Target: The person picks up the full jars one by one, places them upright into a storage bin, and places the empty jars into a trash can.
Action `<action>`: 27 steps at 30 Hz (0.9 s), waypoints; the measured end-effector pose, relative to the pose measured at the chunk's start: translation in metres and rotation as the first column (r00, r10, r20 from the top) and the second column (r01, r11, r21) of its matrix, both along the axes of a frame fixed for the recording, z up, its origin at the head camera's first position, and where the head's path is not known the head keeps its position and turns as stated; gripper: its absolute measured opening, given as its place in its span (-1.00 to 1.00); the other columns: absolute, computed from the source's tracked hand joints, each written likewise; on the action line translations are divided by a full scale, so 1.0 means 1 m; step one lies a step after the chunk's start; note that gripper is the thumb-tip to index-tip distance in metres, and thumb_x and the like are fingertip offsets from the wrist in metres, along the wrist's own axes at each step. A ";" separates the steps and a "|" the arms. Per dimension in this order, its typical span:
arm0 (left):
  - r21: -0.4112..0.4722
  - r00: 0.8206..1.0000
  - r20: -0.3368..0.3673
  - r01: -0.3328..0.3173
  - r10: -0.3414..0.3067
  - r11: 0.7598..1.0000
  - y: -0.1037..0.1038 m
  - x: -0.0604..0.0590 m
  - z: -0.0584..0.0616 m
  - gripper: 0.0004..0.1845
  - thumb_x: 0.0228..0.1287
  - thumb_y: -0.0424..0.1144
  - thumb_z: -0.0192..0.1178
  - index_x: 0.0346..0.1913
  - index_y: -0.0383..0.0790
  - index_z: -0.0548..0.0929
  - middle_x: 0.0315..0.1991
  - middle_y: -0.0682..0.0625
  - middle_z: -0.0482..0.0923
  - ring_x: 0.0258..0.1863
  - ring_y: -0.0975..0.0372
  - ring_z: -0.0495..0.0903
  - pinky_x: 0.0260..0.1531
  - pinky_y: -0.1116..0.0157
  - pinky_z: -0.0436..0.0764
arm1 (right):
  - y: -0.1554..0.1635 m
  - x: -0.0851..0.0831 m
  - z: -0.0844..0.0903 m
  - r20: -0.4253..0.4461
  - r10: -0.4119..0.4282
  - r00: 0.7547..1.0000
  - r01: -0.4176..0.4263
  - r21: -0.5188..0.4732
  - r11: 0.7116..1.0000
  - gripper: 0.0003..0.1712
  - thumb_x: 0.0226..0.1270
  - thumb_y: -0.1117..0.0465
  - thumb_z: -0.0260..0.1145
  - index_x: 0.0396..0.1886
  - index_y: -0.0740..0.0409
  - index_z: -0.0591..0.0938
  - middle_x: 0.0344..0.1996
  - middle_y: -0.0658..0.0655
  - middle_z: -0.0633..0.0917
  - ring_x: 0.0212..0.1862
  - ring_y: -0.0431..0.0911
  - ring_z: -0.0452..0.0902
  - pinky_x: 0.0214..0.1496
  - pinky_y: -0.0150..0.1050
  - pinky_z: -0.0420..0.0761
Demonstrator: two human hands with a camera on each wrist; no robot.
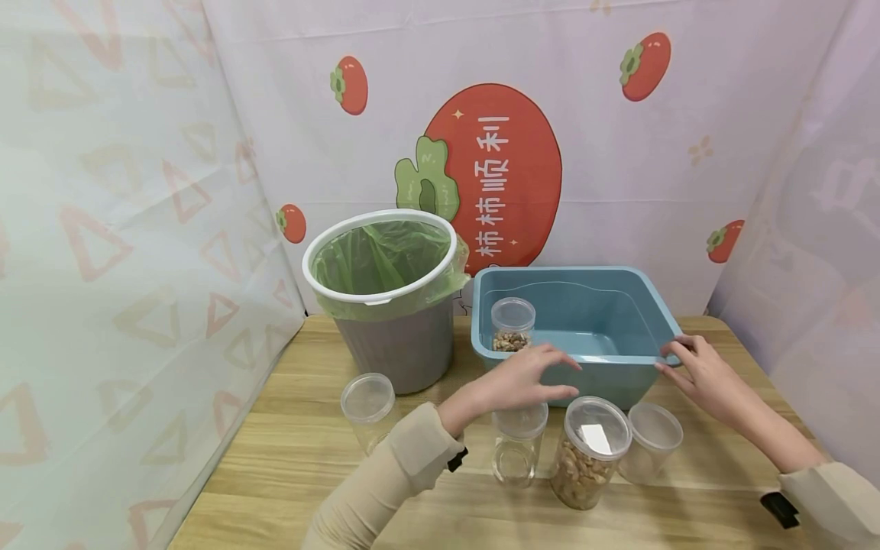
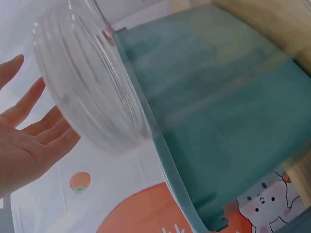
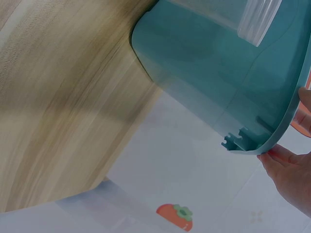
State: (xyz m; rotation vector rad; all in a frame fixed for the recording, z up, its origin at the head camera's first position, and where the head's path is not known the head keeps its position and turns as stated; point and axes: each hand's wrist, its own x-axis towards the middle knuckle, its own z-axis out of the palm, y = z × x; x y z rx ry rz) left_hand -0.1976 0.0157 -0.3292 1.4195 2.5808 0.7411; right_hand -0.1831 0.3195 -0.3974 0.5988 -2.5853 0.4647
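Note:
A blue plastic basin (image 1: 649, 305) stands on the wooden table (image 1: 289, 458); inside it is a lidded clear jar of nuts (image 1: 512, 327). My left hand (image 1: 550, 376) hovers flat over the basin's front rim, fingers straight and holding nothing, just above an empty clear jar (image 1: 519, 451). In the left wrist view the open palm (image 2: 29, 145) lies close to a clear jar lid (image 2: 92, 87) beside the basin wall (image 2: 223, 111). My right hand (image 1: 677, 363) pinches the basin's front right corner; its fingertips (image 3: 282, 158) sit at the rim of the basin (image 3: 218, 73).
A grey bin (image 1: 402, 347) with a green liner stands left of the basin. In front are an empty jar (image 1: 367, 409), a jar of nuts (image 1: 590, 454) and another empty jar (image 1: 649, 451). Cloth screens close in the back and both sides.

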 end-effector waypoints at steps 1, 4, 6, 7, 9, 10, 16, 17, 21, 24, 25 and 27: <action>0.000 1.000 -0.005 0.011 -0.011 1.000 0.002 0.003 -0.001 -0.63 0.20 -0.07 0.10 0.03 -0.15 0.51 -0.01 0.02 0.46 0.01 0.32 0.40 -0.03 0.51 0.32 | 0.000 0.000 0.000 -0.001 -0.001 1.000 0.001 0.000 1.000 -0.84 0.13 0.30 0.24 -0.33 0.20 0.43 -0.22 0.45 0.37 -0.24 0.25 0.33 -0.38 0.08 0.35; -0.017 0.999 -0.035 0.032 -0.033 0.999 0.007 0.012 -0.003 -0.64 0.21 -0.07 0.09 0.03 -0.12 0.51 -0.02 0.05 0.45 0.00 0.36 0.40 -0.04 0.56 0.31 | 0.000 -0.001 0.000 -0.008 -0.003 1.000 0.003 0.001 1.000 -0.84 0.12 0.31 0.25 -0.33 0.20 0.43 -0.23 0.45 0.37 -0.24 0.25 0.33 -0.38 0.07 0.35; -0.030 0.997 -0.060 0.046 -0.047 0.999 0.010 0.017 -0.005 -0.64 0.22 -0.05 0.08 0.03 -0.10 0.51 -0.02 0.07 0.44 -0.01 0.38 0.39 -0.05 0.58 0.29 | 0.000 -0.001 0.000 -0.011 -0.006 1.000 0.006 0.001 1.000 -0.84 0.12 0.31 0.25 -0.33 0.20 0.43 -0.23 0.44 0.38 -0.25 0.25 0.33 -0.38 0.07 0.35; -0.034 0.996 -0.069 0.052 -0.054 0.998 0.012 0.019 -0.007 -0.64 0.22 -0.05 0.08 0.03 -0.09 0.51 -0.03 0.07 0.43 -0.01 0.39 0.39 -0.06 0.59 0.28 | -0.001 -0.001 0.000 -0.014 -0.007 1.000 0.007 0.002 1.000 -0.83 0.11 0.31 0.25 -0.34 0.20 0.43 -0.24 0.45 0.38 -0.25 0.25 0.34 -0.38 0.07 0.35; -0.045 0.994 -0.089 0.059 -0.063 0.997 0.015 0.023 -0.011 -0.64 0.21 -0.03 0.08 0.03 -0.08 0.51 -0.02 0.08 0.41 -0.02 0.40 0.38 -0.07 0.61 0.26 | 0.000 -0.001 0.000 -0.012 -0.008 1.000 0.008 0.001 1.000 -0.84 0.12 0.30 0.25 -0.34 0.21 0.43 -0.24 0.45 0.38 -0.25 0.25 0.33 -0.38 0.07 0.35; -0.050 0.993 -0.094 0.061 -0.065 0.997 0.017 0.026 -0.012 -0.64 0.21 -0.03 0.08 0.03 -0.07 0.51 -0.02 0.08 0.40 -0.01 0.39 0.37 -0.07 0.62 0.26 | 0.000 -0.001 0.000 -0.010 -0.006 1.000 0.006 -0.001 1.000 -0.84 0.13 0.30 0.24 -0.34 0.21 0.43 -0.23 0.45 0.38 -0.25 0.25 0.33 -0.39 0.08 0.35; -0.082 0.989 -0.120 0.077 -0.087 0.994 0.023 0.035 -0.024 -0.60 0.20 0.02 0.07 0.09 0.01 0.46 0.15 -0.01 0.27 0.15 0.31 0.25 0.05 0.51 0.22 | -0.001 -0.001 -0.001 -0.006 -0.004 1.000 0.004 0.000 1.000 -0.84 0.15 0.28 0.23 -0.33 0.20 0.43 -0.22 0.45 0.38 -0.24 0.25 0.33 -0.38 0.09 0.36; -0.088 0.989 -0.110 0.087 -0.097 0.992 0.023 0.036 -0.026 -0.58 0.20 0.03 0.06 0.11 0.02 0.44 0.18 -0.03 0.23 0.18 0.29 0.22 0.08 0.49 0.22 | -0.001 -0.001 -0.001 -0.007 -0.005 1.000 0.005 0.001 1.000 -0.84 0.15 0.28 0.23 -0.33 0.20 0.43 -0.22 0.46 0.38 -0.23 0.26 0.33 -0.38 0.09 0.36; -0.129 0.991 -0.076 0.104 -0.115 0.986 0.027 0.039 -0.030 -0.54 0.22 0.07 0.00 0.17 0.07 0.35 0.27 -0.02 0.10 0.24 0.28 0.14 0.14 0.42 0.17 | 0.000 0.000 -0.001 0.004 -0.011 1.000 0.011 0.001 1.000 -0.85 0.17 0.27 0.22 -0.32 0.20 0.43 -0.21 0.47 0.37 -0.23 0.27 0.33 -0.38 0.09 0.36; -0.173 0.987 -0.114 0.093 -0.113 0.981 0.029 0.042 -0.032 -0.52 0.21 0.12 -0.03 0.19 0.11 0.33 0.29 -0.01 0.06 0.27 0.29 0.07 0.18 0.37 0.12 | 0.000 0.000 0.000 0.017 -0.019 1.000 0.019 0.006 1.000 -0.85 0.17 0.26 0.21 -0.31 0.21 0.43 -0.20 0.47 0.36 -0.24 0.28 0.33 -0.39 0.09 0.37; -0.184 0.985 -0.128 0.090 -0.114 0.979 0.030 0.043 -0.032 -0.51 0.21 0.13 -0.03 0.19 0.11 0.32 0.30 -0.02 0.05 0.28 0.27 0.04 0.20 0.36 0.10 | 0.000 0.000 0.000 0.021 -0.021 1.000 0.021 0.006 1.000 -0.85 0.18 0.26 0.21 -0.31 0.21 0.43 -0.19 0.47 0.36 -0.23 0.28 0.33 -0.39 0.10 0.37; -0.199 0.984 -0.139 0.085 -0.114 0.976 0.031 0.045 -0.034 -0.50 0.21 0.15 -0.05 0.20 0.13 0.31 0.31 -0.03 0.02 0.31 0.24 -0.03 0.22 0.32 0.05 | 0.000 0.000 0.000 0.024 -0.023 0.999 0.023 0.007 1.000 -0.85 0.18 0.26 0.21 -0.32 0.20 0.43 -0.19 0.47 0.36 -0.23 0.28 0.33 -0.38 0.10 0.37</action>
